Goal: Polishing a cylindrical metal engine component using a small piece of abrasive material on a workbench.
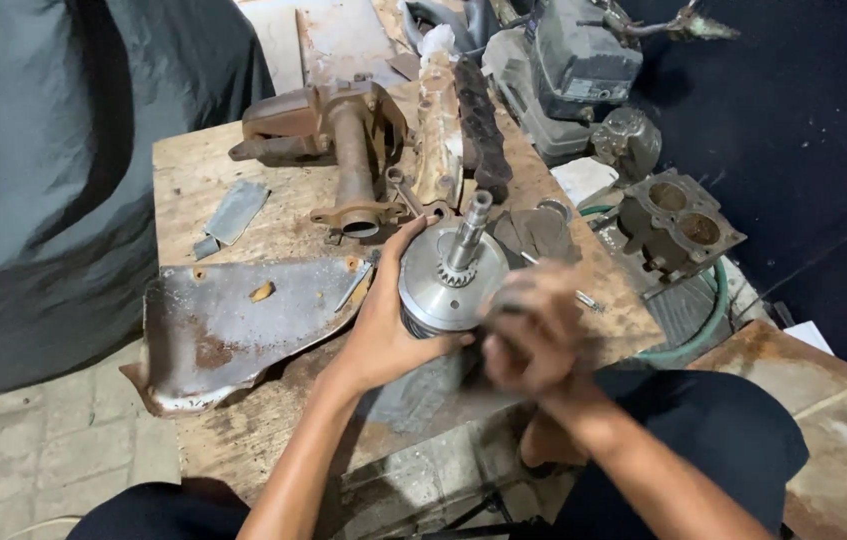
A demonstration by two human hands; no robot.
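Fingers: left hand (388,325) wraps the left side of the round silver metal drum with a splined steel shaft (451,278), thumb stretched up along its far rim, remaining fingers curled under the near side. Right hand (533,335) is blurred; its fingers look bunched together against the drum's right near edge, but whether they pinch anything cannot be told.
Direction from the fingers: the drum sits between both hands, right of the left palm and left and slightly far of the right knuckles.
Long axis: the shaft stands up out of the drum's face, tilted a little toward the far right, with a small toothed gear at its base.
Nearer hand: both touch it; the left carries the firmer hold.
Place: above the near right part of the worn wooden workbench (243,420).
Look of the drum: bright machined face, darker ribbed band around its side, threaded shaft tip.
Left of it: a rusty bent sheet-metal plate (233,325) lies flat.
Far of it: a rusted cast pipe fitting with a flange (353,150).
Far right: a grey two-bore engine block (678,225), off the bench.
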